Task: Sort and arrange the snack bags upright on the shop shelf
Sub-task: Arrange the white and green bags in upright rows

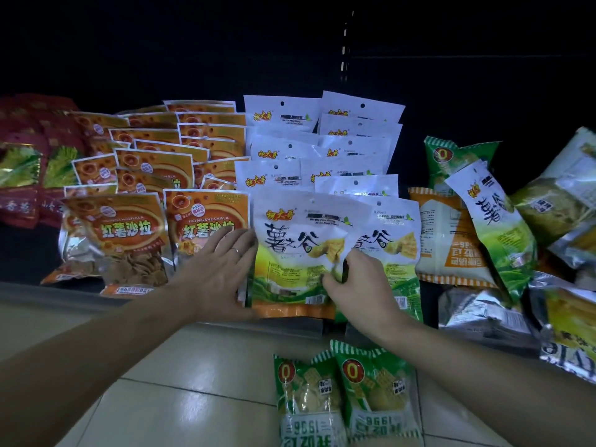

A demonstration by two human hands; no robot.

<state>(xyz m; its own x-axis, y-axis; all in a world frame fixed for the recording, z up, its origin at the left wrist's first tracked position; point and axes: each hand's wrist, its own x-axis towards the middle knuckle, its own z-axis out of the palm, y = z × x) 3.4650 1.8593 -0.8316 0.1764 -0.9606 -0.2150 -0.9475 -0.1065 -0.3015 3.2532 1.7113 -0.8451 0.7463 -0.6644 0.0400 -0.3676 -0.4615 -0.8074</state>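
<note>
A white-and-green snack bag (290,250) stands upright at the front of the shelf, heading two rows of the same white bags (322,150). My left hand (222,269) lies flat with fingers spread against that bag's left edge, partly over an orange bag (200,227). My right hand (358,279) pinches the front bag's right edge, in front of a second white-and-green bag (393,240). Rows of orange bags (154,146) stand to the left.
Red and gold bags (22,175) fill the far left. A jumbled heap of orange, green and silver bags (490,227) lies at the right of the shelf. Two green bags (345,395) lie on the tiled floor (180,408) below the shelf edge (48,291).
</note>
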